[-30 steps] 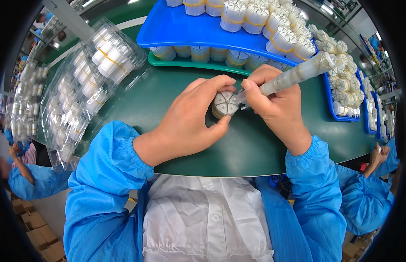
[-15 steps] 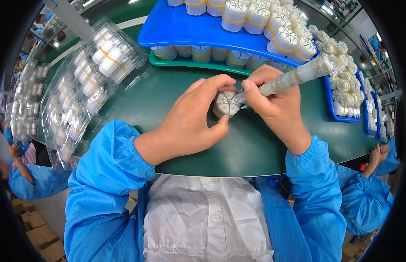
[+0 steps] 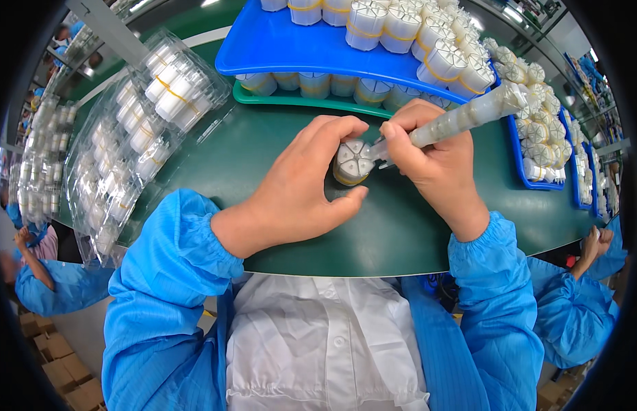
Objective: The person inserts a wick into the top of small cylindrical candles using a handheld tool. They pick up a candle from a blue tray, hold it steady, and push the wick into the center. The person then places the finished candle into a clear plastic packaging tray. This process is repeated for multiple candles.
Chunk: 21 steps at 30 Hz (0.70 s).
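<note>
Left hand (image 3: 301,188) cups ribbed white cylinder (image 3: 352,162), right hand (image 3: 435,164) holds translucent tube (image 3: 469,113)

Hidden and cut-off parts at the bench
The left hand (image 3: 301,192) covers the white cylinder's (image 3: 352,162) near side; the blue tray (image 3: 291,51) runs off the top edge.

The round part (image 3: 352,162) stands on the table (image 3: 400,233) just before the person, at the middle. The left hand (image 3: 301,188) wraps it from the left and front; the right hand (image 3: 435,164) lies just right of it, touching it. A syringe-like tube (image 3: 462,116) runs from that hand up and to the right, its tip on the part's top. Behind stand 2 stacked trays (image 3: 291,51), the upper one carrying more such parts (image 3: 428,34). Further trays (image 3: 537,130) lie to the right. At the left, stacks of blister packs (image 3: 126,144), probably filled with similar parts, reach the table's edge.
</note>
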{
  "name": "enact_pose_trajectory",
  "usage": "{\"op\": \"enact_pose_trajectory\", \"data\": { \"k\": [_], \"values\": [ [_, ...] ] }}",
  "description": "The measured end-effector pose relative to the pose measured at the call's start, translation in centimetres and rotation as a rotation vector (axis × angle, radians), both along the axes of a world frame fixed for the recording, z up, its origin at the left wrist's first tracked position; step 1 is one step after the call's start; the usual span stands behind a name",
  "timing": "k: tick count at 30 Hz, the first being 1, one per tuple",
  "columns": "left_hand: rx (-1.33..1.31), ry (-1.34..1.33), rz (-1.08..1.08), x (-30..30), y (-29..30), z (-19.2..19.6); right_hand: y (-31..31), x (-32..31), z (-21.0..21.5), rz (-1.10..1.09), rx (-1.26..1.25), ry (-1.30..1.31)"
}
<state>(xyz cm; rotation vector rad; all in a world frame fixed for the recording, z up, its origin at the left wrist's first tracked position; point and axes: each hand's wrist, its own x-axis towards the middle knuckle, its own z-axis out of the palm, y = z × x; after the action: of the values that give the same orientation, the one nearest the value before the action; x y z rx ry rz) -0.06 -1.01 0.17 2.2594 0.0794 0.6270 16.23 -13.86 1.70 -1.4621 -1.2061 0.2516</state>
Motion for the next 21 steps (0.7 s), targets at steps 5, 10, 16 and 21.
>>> {"op": "enact_pose_trajectory", "data": {
  "k": [5,10,16,21],
  "values": [
    [-0.066,0.081,0.025,-0.1,0.0,-0.4,0.0,-0.1,0.0,0.006,-0.111,0.086],
    [-0.262,0.128,0.008,-0.4,0.0,-0.4,0.2,-0.1,0.1,-0.002,-0.118,0.048],
    [-0.040,-0.096,0.094,-2.2,1.9,2.0,-0.4,0.3,0.4,-0.118,0.017,-0.023],
    [-0.203,-0.305,0.358,-4.5,9.6,6.8,0.0,-1.0,0.7,-0.003,-0.011,-0.046]
  ]
}}
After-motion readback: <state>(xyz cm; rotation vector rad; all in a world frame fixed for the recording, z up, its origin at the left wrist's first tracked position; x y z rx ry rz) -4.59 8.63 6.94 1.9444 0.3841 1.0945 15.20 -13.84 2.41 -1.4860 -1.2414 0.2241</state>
